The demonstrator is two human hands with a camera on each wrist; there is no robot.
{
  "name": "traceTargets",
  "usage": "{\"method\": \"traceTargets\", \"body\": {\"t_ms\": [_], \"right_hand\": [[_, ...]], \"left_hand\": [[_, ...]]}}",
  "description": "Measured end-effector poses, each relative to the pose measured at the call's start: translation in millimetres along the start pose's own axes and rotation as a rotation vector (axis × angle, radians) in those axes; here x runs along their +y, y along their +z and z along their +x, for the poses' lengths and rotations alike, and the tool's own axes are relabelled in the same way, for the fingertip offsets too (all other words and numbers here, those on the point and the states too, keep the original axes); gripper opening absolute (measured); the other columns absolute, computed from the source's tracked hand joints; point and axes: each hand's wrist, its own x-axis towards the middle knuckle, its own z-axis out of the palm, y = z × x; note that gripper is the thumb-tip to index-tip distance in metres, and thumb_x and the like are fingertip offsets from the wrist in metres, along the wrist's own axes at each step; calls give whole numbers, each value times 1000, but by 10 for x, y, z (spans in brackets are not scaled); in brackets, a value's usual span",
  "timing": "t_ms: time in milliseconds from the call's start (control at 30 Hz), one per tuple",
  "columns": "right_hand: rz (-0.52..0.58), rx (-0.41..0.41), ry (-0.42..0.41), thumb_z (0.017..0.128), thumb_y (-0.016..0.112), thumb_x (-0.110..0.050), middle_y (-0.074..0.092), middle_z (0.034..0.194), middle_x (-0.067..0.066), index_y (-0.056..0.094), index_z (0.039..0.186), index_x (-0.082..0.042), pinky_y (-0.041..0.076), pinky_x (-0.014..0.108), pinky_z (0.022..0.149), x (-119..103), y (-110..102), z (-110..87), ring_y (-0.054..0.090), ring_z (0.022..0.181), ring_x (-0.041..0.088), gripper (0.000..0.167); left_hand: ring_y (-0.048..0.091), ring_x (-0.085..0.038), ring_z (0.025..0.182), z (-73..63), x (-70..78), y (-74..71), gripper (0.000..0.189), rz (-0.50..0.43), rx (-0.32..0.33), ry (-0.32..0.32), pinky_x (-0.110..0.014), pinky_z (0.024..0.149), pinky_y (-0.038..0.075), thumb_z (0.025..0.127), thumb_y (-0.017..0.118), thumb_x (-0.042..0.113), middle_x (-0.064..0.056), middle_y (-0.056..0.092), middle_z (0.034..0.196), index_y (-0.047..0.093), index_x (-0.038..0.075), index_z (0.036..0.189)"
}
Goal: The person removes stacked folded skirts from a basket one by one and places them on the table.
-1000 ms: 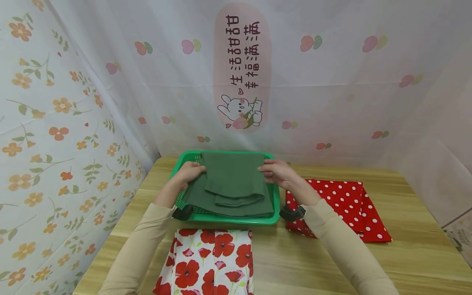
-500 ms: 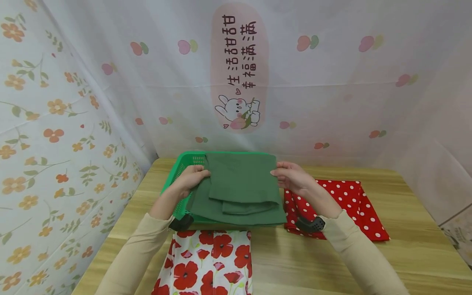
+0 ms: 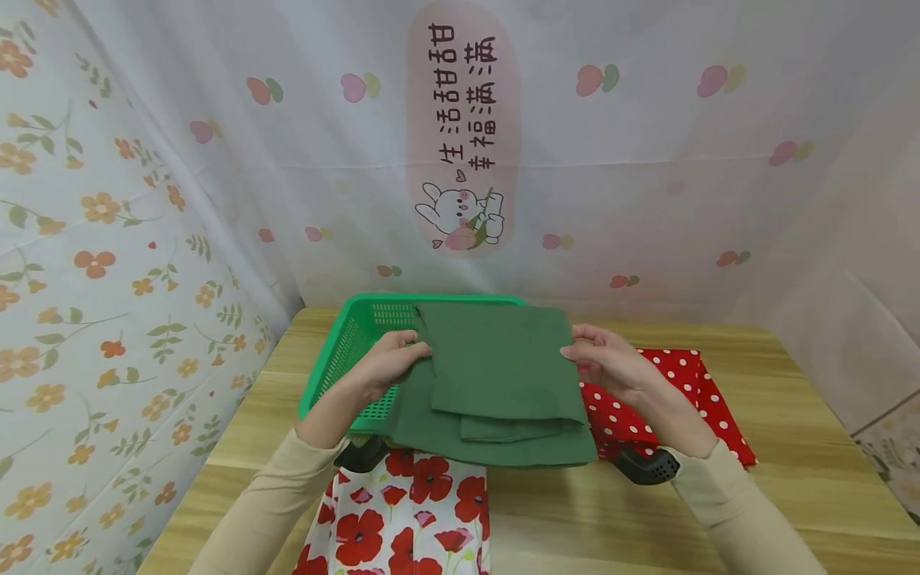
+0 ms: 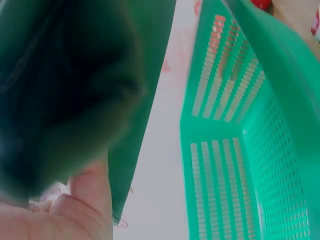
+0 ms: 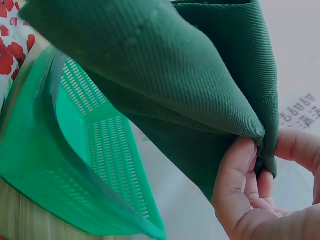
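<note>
Both hands hold a folded dark green cloth [image 3: 503,359] between them, its layers hanging toward the front. My left hand [image 3: 391,363] pinches its left edge, the thumb on top. On the opposite edge my right hand [image 3: 611,363] pinches the fabric between thumb and fingers. Fine ribs show on the cloth [image 5: 165,65] in the right wrist view. Behind and left of it stands the green plastic basket [image 3: 327,375], partly covered by the cloth in the head view. The left wrist view shows the basket's slotted wall [image 4: 220,185] beside the cloth.
A folded white cloth with red poppies [image 3: 402,519] lies at the table's front left. A red polka-dot cloth [image 3: 679,375] lies at the right, under the right forearm. The wooden table [image 3: 647,527] meets a printed curtain [image 3: 632,216] at the back.
Both hands have carried the green cloth from over the basket to the right and toward the front. More of the basket's inside now shows. The right hand has closed on the cloth's edge.
</note>
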Motion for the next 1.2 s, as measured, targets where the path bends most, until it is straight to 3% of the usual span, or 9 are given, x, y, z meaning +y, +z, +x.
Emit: {"method": "traceTargets", "body": {"t_ms": [400,600,900,1033,1200], "right_hand": [[-29,-49,-66,96,43,0,61,86,-4,52,101,-11,53,26,74,28,-190,-457,61,79,11,15],[-68,-29,-60,96,43,-1,61,87,-5,48,104,-13,53,26,74,100,-275,-691,62,80,9,16],[-32,-53,-73,96,38,4,61,90,-6,49,107,-15,53,26,72,212,-399,-991,61,82,9,24],[-35,-31,-74,96,37,5,56,80,-9,48,105,-17,49,22,66,262,-469,-1138,57,75,5,26],[-14,-29,-59,96,35,5,59,87,-8,48,108,-17,50,21,69,313,-544,-1310,58,79,5,28]], "left_hand": [[64,-9,72,-68,-36,366,33,-53,-98,40,-31,72,54,93,45,9,0,66,73,49,-9,120],[64,-10,71,-51,-112,511,33,-68,-153,46,-32,70,54,92,46,10,0,66,74,50,-9,119],[65,-12,73,-60,-197,738,34,-81,-213,26,-36,73,55,92,48,10,-1,67,74,52,-7,121],[63,-10,68,-59,-220,846,31,-94,-240,30,-30,68,54,91,48,9,0,65,71,54,-8,117],[54,-6,55,-70,-237,983,22,-83,-258,22,-23,52,42,90,50,7,2,60,64,57,-7,105]]}}
